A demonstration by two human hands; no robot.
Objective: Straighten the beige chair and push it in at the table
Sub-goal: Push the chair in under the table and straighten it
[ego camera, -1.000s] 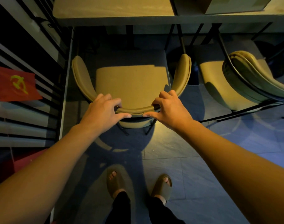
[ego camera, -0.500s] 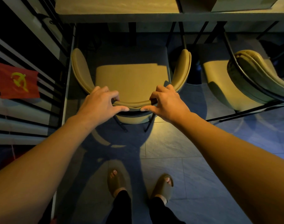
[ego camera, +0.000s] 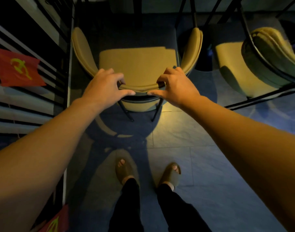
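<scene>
Both hands are gripping the curved top rim of the chair back. The left hand is curling its fingers over the rim onto the seat side, with its thumb pressing along the outer face just below. The right hand is mirroring this: fingers hooked over the rim, thumb lying along the outside. The two thumb tips are pointing at each other, near but apart, with a short stretch of rim between them.

The chair is sitting just beyond the fingertips, square to the person, its seat running away from the fingers into the shadow; the table itself is out of view. Its arms are curving forward past each hand's outer side. Right of the right hand, well apart, a second chair is standing tilted. Left of the left hand, a red flag is lying against a slatted wall. Below the wrists, two slippered feet are standing on the tiled floor.
</scene>
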